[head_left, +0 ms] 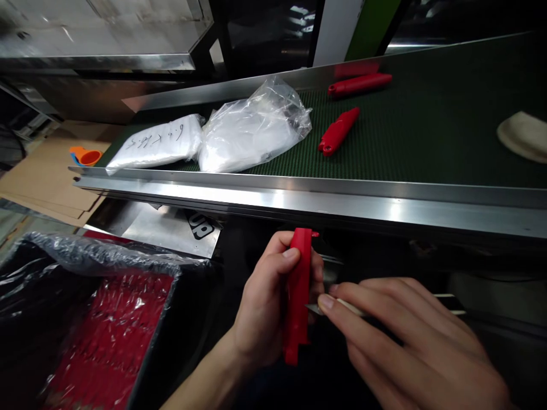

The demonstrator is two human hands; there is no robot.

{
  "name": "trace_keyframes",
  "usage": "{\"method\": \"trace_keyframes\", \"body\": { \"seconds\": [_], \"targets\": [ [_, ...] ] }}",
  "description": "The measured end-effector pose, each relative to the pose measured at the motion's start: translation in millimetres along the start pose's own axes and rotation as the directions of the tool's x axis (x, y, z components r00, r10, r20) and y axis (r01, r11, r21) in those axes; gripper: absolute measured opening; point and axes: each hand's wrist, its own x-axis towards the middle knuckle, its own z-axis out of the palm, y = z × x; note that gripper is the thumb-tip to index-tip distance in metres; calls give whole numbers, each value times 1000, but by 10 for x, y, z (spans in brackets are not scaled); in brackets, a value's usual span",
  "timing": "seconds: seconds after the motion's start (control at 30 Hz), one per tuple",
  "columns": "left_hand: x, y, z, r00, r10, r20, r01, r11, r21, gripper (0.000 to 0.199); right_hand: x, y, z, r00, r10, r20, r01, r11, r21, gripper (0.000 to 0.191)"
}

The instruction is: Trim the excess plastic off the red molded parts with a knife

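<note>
A: How are the hands holding?
B: The right hand (pixel 412 341) grips a slim knife (pixel 349 307) between thumb and fingers. The left hand (pixel 261 299) is closed around a red part (pixel 299 290), which stands nearly upright, just below the metal rail (pixel 342 200).

A: How far is the work?
B: With this part it seems to be in the middle: the blade tip appears to touch its right edge. What is already done on it is too small to tell.

A: And the others?
B: In the black box (pixel 164 316) at the left, many red pieces (pixel 119 324) lie in rows; whether they are finished, one cannot tell. Beyond the rail, on the green belt (pixel 410 154), lie a nearer red piece (pixel 341 130) and a farther red piece (pixel 361 85); perhaps these are left to do.

A: Does something stand in the way?
B: The rail stands between hands and belt. A clear bag (pixel 252 136) and a white packet (pixel 160 142) occupy the belt's left part.
</note>
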Motion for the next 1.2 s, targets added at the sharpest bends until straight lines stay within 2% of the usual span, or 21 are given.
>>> {"method": "trace_keyframes", "body": {
  "seconds": [0.1,0.33,0.53,0.67,0.8,0.97,1.2],
  "targets": [
    [17,24,8,999,48,8,-48,999,-5,10,-35,-21,25,1000,-9,10,9,1000,-4,32],
    [53,53,-26,999,31,-13,-31,999,-22,10,-123,-71,63,997,-51,59,52,999,-2,34],
    [92,100,-50,995,67,-76,-70,997,-41,13,-156,-59,-10,998,64,23,-67,983,173,40],
    [28,56,-71,993,64,-95,-55,995,85,17,-116,70,-50,992,98,-85,-83,983,166,34],
    [-89,-33,-103,999,11,-48,1,972,235,29,12,154,-44,979,111,-172,-97,992,86,36],
    [-192,-75,-67,1000,-1,3,0,960,280,29,138,176,-30,981,92,-172,-87,996,36,33],
    [-224,-70,-4,1000,-23,15,17,956,294,29,130,179,-48,979,101,-178,-98,995,27,34]
  ]
}}
